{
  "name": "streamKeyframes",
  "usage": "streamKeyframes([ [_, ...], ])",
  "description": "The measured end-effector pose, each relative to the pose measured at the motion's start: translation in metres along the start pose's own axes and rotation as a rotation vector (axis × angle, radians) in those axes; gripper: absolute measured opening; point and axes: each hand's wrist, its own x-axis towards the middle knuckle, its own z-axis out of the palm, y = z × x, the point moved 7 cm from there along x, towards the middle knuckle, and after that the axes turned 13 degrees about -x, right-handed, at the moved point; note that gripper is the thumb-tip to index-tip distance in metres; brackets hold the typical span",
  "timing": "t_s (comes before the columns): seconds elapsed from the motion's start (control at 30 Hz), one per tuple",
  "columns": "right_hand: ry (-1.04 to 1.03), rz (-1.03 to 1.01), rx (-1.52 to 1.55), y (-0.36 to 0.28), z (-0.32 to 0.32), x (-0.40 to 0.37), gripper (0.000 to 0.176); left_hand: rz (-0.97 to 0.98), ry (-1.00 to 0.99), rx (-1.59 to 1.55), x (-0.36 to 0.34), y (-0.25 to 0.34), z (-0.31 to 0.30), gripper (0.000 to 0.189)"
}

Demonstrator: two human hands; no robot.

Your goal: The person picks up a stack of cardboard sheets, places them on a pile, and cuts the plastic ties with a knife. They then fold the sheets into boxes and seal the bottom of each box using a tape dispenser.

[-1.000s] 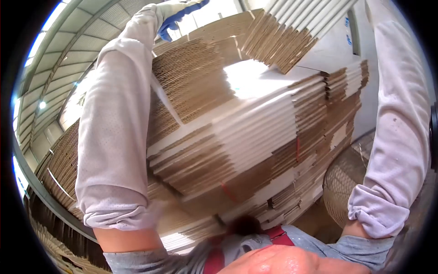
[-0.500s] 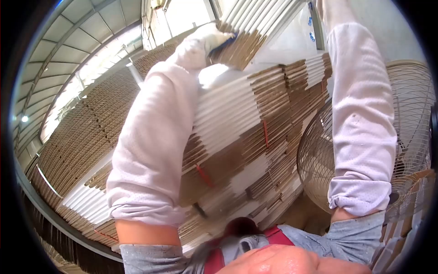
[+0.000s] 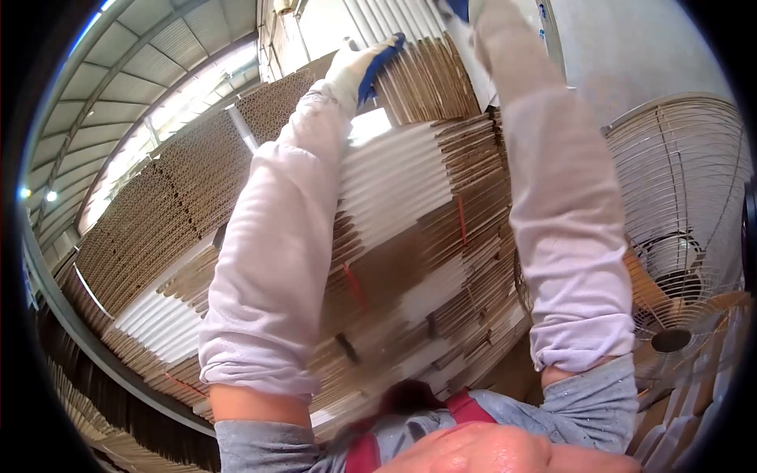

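At the top centre, my left hand (image 3: 369, 69), in a white glove with a blue palm, reaches to the left side of a bundle of flat cardboard sheets (image 3: 430, 83). Its fingers are stretched out against the bundle's side, palm facing it. My right hand (image 3: 457, 9) is at the top edge of the view, near the bundle's upper right; only a bit of blue glove shows, and its fingers are mostly cut off. The bundle stands on edge on a tall stack of cardboard (image 3: 394, 177). White sleeve covers run along both forearms.
Another high cardboard pile (image 3: 169, 181) stretches along the left side. To the right stands a large fan with a wire guard (image 3: 678, 181). Red straps (image 3: 463, 221) hang on the stack's face. A pale wall (image 3: 631, 47) rises behind the fan, and an arched roof (image 3: 150, 47) shows upper left.
My right arm has swung left, toward the bundle. The bundle has turned more upright, and my left hand has gone slightly up with its fingers straighter. The view has shifted a little.
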Motion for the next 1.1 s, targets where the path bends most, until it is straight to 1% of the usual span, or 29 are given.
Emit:
streamKeyframes([
  [0.07,-0.017,0.028,0.108,-0.002,0.004,-0.044,0.042,-0.129,-0.306,-0.667,0.027,-0.014,-0.005,0.067],
  [0.1,-0.034,0.068,0.189,0.003,0.003,-0.065,0.042,-0.133,-0.300,-0.672,0.013,-0.007,0.000,0.067],
  [0.13,-0.059,0.122,0.308,0.011,0.001,-0.091,0.042,-0.019,-0.133,-0.338,-0.011,0.010,0.002,0.063],
  [0.17,-0.183,0.227,0.499,0.017,-0.002,-0.114,0.054,0.085,0.032,-0.002,-0.027,0.021,0.003,0.059],
  [0.2,-0.307,0.337,0.685,0.026,-0.001,-0.136,0.070,0.234,0.072,-0.192,-0.033,0.022,0.005,0.039],
  [0.23,-0.314,0.345,0.681,0.026,0.004,-0.144,0.070,0.134,0.083,-0.170,-0.031,0.017,0.006,0.032],
  [0.27,-0.218,0.398,0.590,0.032,0.007,-0.156,0.071,0.023,0.085,-0.139,-0.030,0.012,0.006,0.025],
  [0.3,-0.122,0.438,0.489,0.035,0.005,-0.161,0.072,-0.084,-0.059,-0.168,-0.027,0.002,0.013,0.021],
  [0.33,-0.096,0.483,0.423,0.036,0.011,-0.160,0.067,-0.060,-0.100,-0.040,-0.026,-0.001,0.013,0.023],
  [0.4,-0.252,0.551,0.403,0.036,0.019,-0.154,0.050,-0.120,-0.174,0.036,-0.038,-0.006,0.021,0.022],
  [0.43,-0.259,0.546,0.400,0.035,0.015,-0.155,0.050,-0.122,-0.171,0.027,-0.043,-0.006,0.023,0.022],
  [0.5,-0.255,0.663,0.601,0.034,0.007,-0.156,0.042,-0.010,0.003,0.198,-0.058,0.011,0.021,0.026],
  [0.53,-0.255,0.721,0.708,0.032,0.003,-0.158,0.038,0.018,0.009,0.172,-0.062,0.016,0.022,0.030],
  [0.6,-0.247,0.852,0.914,0.034,-0.005,-0.164,0.031,0.094,-0.048,0.067,-0.079,0.024,0.025,0.035],
  [0.63,-0.192,0.767,0.888,0.036,-0.018,-0.159,0.026,0.131,-0.040,0.046,-0.089,0.030,0.024,0.036],
  [0.67,-0.183,0.761,0.884,0.030,-0.037,-0.156,0.026,0.171,-0.032,0.023,-0.110,0.042,0.023,0.037],
  [0.7,-0.170,0.698,0.842,0.015,-0.069,-0.154,0.032,0.154,-0.003,0.091,-0.138,0.058,0.024,0.039],
  [0.73,-0.162,0.635,0.801,-0.001,-0.097,-0.154,0.041,0.163,-0.051,0.149,-0.151,0.067,0.019,0.049],
  [0.77,-0.061,0.485,0.775,-0.012,-0.125,-0.149,0.034,0.239,-0.058,0.243,-0.163,0.078,0.010,0.048],
  [0.8,0.059,0.333,0.740,-0.022,-0.162,-0.146,0.028,0.225,-0.208,-0.074,-0.206,0.087,0.010,0.045],
  [0.83,0.000,0.558,0.864,-0.013,-0.169,-0.158,0.037,0.237,-0.269,-0.163,-0.225,0.095,0.007,0.046],
  [0.87,-0.048,0.509,0.961,-0.023,-0.189,-0.159,0.041,0.243,-0.335,-0.254,-0.236,0.103,0.003,0.047],
  [0.93,0.079,0.372,0.917,-0.025,-0.197,-0.163,0.042,0.521,-0.177,-0.326,-0.217,0.134,-0.039,0.058],
  [0.97,0.117,0.474,1.041,-0.013,-0.180,-0.175,0.042,0.576,-0.046,-0.308,-0.205,0.154,-0.065,0.067],
  [1.0,0.100,0.474,1.043,-0.013,-0.179,-0.179,0.045,0.702,0.144,-0.315,-0.195,0.174,-0.091,0.072],
  [1.03,0.084,0.500,1.141,-0.012,-0.172,-0.183,0.045,0.778,0.196,-0.345,-0.180,0.193,-0.112,0.066],
  [1.07,0.070,0.532,1.236,-0.011,-0.169,-0.187,0.046,0.773,0.149,-0.437,-0.179,0.212,-0.107,0.057],
  [1.1,0.024,0.562,1.297,-0.016,-0.171,-0.185,0.047,0.705,0.081,-0.424,-0.162,0.227,-0.112,0.063],
])
